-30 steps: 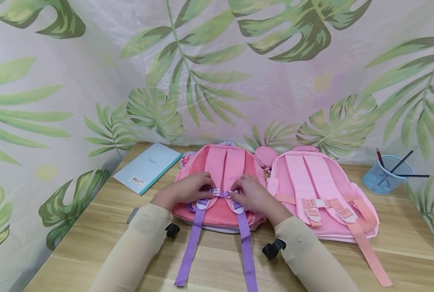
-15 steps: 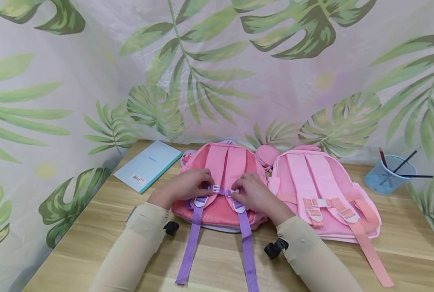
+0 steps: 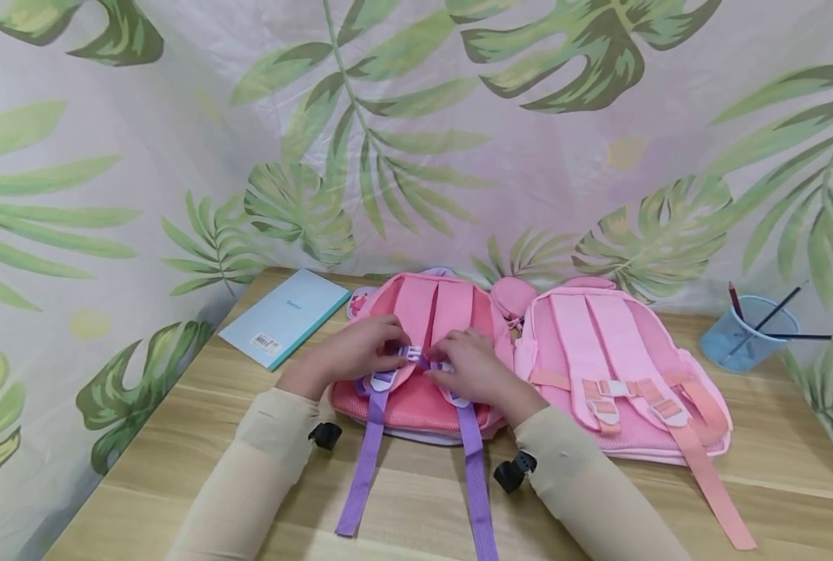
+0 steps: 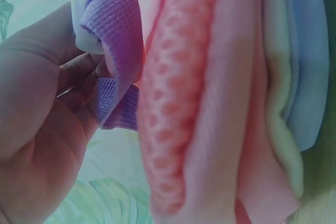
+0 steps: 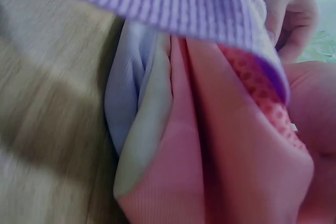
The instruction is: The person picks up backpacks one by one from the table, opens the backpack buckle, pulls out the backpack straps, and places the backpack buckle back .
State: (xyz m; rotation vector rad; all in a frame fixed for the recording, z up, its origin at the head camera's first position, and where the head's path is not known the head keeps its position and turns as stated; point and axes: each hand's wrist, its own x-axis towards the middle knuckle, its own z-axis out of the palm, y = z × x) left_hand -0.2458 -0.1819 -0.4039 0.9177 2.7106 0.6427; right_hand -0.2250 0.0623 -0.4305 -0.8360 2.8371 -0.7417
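A coral-pink backpack lies with its shoulder straps facing up. A white side-release buckle joins the short purple chest strap across them. My left hand pinches the buckle's left end between thumb and fingers. At the strap's other end, my right hand pinches the purple webbing, its fingertips covering most of that part. Two long purple straps hang toward the table's front. The left wrist view shows looped purple webbing beside the palm; in the right wrist view a wide purple strap crosses before the bag.
To the right lies a lighter pink backpack with peach straps, its chest buckle fastened. A light-blue notebook is at the back left. A blue mesh cup with several pencils stands at the far right of the wooden table.
My right hand has shifted a little left, toward the buckle. The left hand has risen slightly with the buckle, and the left strap end has drawn up a little.
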